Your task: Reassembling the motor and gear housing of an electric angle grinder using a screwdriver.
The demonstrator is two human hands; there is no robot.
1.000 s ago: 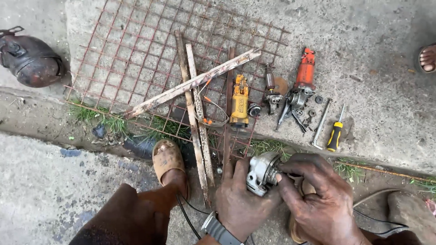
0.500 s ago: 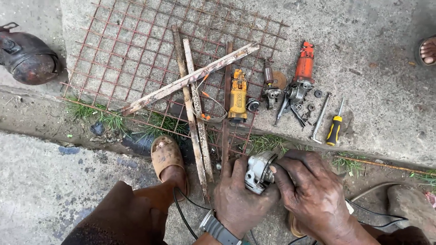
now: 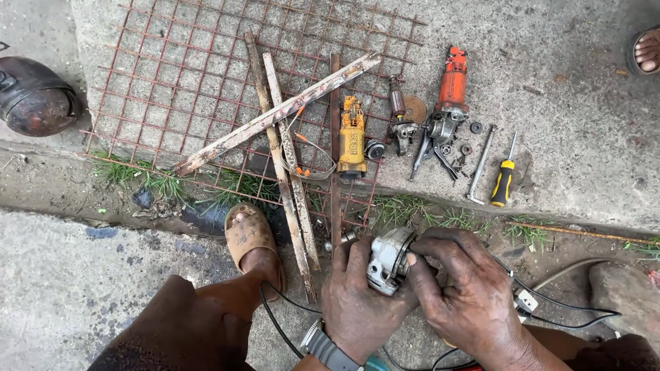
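The left hand (image 3: 361, 302) is wrapped around the grey metal gear head of an angle grinder (image 3: 388, 260), its grip clamped from the left side and below. The right hand (image 3: 464, 288) closes over the same gear head from the right, fingers (image 3: 440, 249) curled across its top, so the part sits between both grips. A wristwatch (image 3: 323, 347) shows on the left wrist. Black cables (image 3: 550, 302) trail away to the right of the gear head and below it.

Just left of the gear head a sandalled foot (image 3: 251, 240) rests on the ground. Above the gear head, across a strip of grass, a rusty wire mesh (image 3: 185, 75) lies on the concrete slab (image 3: 570, 89) with pale metal bars (image 3: 275, 117) laid over it. Further above the gear head lies a yellow tool body (image 3: 352, 137), and up to its right an orange angle grinder (image 3: 450, 89) amid small loose parts, a metal rod (image 3: 480, 165) and a yellow-handled screwdriver (image 3: 503, 180).
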